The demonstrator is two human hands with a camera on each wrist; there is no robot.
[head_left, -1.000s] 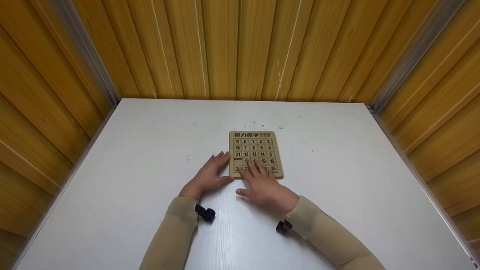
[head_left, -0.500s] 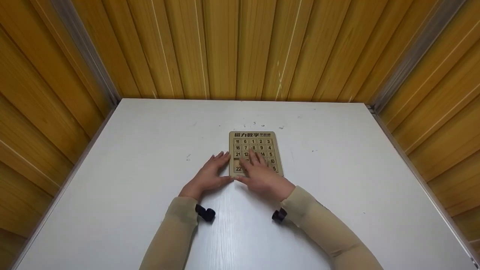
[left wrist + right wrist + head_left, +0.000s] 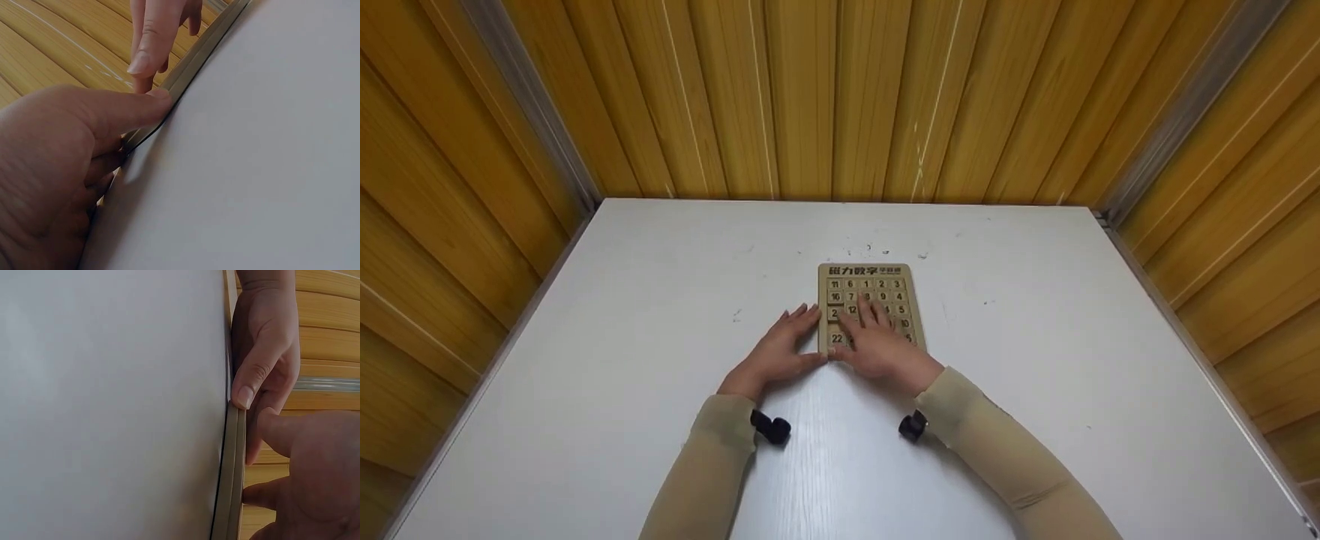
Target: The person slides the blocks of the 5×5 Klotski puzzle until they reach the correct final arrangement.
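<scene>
A wooden number slide puzzle (image 3: 864,271) lies flat on the white table, with rows of numbered tiles under a printed heading. My left hand (image 3: 778,349) braces its near left corner: the thumb presses the near edge and the fingers lie along the left side. Over the lower rows spreads my right hand (image 3: 883,351), its index fingertip on the 21 tile (image 3: 835,313) in the left column. A vacant slot shows below that tile, above tile 22 (image 3: 837,339). Several tiles are hidden under the right hand. In the left wrist view the puzzle's edge (image 3: 185,79) meets my left thumb.
The white table (image 3: 675,255) extends around the puzzle on all sides, with small dark marks beyond it. Yellow wood-look panels (image 3: 810,97) stand behind and at both sides. A black wrist camera (image 3: 771,427) sits on each sleeve.
My right hand has moved up and left over the puzzle, its index finger reaching the 21 tile. That tile has slid slightly toward me, leaving a gap below 16. My left hand stays put.
</scene>
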